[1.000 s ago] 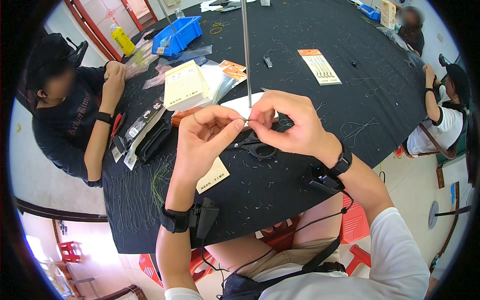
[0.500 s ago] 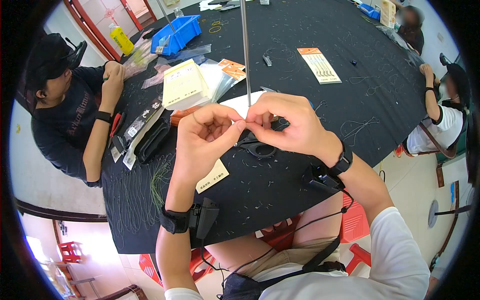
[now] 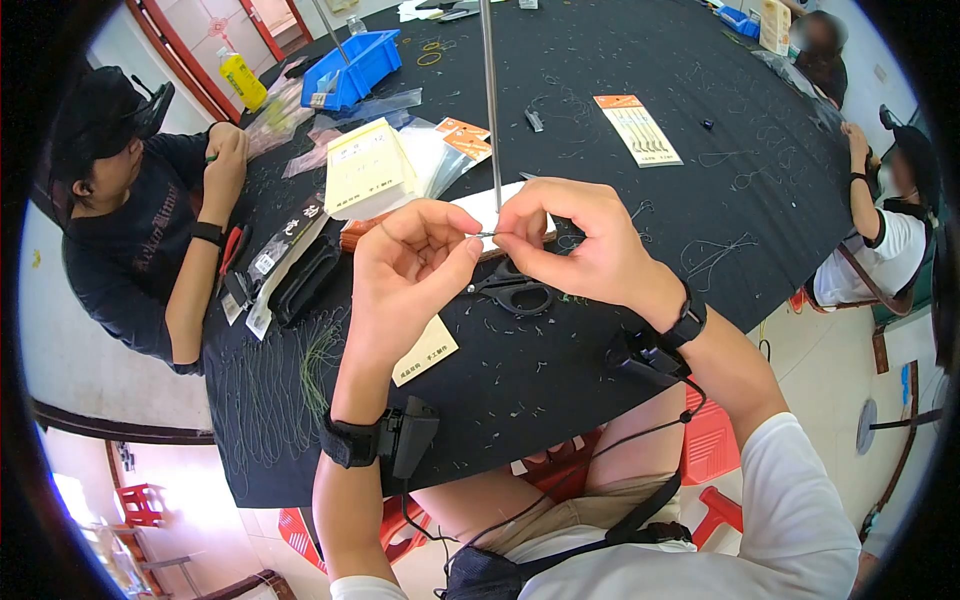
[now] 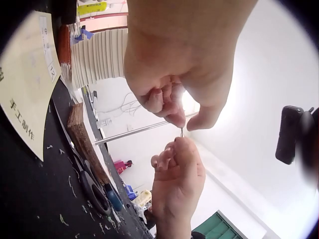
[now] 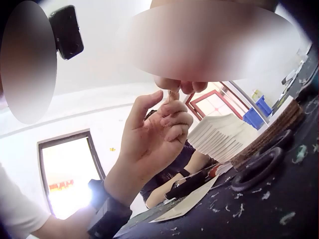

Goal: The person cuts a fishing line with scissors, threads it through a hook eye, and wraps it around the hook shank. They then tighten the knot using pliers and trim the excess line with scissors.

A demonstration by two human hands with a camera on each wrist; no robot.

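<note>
In the head view my left hand [image 3: 400, 285] and right hand [image 3: 590, 245] meet over the near part of the table. Thumb and forefinger of each pinch one end of a thin dark piece [image 3: 487, 235], which spans a narrow gap between the fingertips. In the left wrist view this thin piece [image 4: 182, 132] looks like a short, shiny shaft; its ends are hidden in the fingers. Black-handled scissors [image 3: 520, 297] lie on the cloth below my hands. Behind the fingertips sits a white-topped block [image 3: 478, 208], with an upright metal rod [image 3: 493, 110] rising by it.
A stack of cream cards [image 3: 370, 175] stands left of the block, and a single card [image 3: 428, 352] lies nearer. Green line [image 3: 322, 360] is spread at the left edge. Further off are a blue bin [image 3: 355, 72] and a hook packet [image 3: 637, 132]. Other people sit around the table.
Half a second ago my fingertips were pressed together, covering the piece. Now they are slightly apart and the piece shows between them. My arms have barely moved.
</note>
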